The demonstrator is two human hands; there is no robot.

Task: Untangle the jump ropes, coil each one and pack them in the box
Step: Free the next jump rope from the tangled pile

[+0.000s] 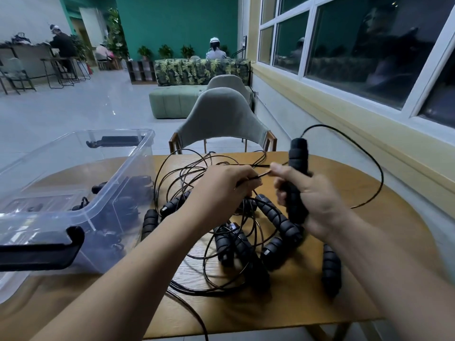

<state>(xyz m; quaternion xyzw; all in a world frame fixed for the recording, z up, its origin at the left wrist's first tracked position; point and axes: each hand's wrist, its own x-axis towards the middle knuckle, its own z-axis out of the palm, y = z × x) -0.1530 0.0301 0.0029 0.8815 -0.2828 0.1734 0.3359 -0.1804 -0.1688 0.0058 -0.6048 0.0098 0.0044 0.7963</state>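
Note:
A tangle of black jump ropes (236,239) with several foam handles lies on the wooden table (344,286). My right hand (310,200) grips one black foam handle (298,163) upright above the pile; its thin cord (369,153) loops out to the right. My left hand (221,190) pinches a black cord just left of the right thumb, over the tangle. The clear plastic box (81,183) with black latches stands at the left, with dark rope parts inside.
A grey-green chair (224,119) stands at the table's far edge. A wall with windows (357,45) runs along the right. Loose handles lie near the table's front right (331,269). A cord hangs over the front edge (197,318). People sit far back.

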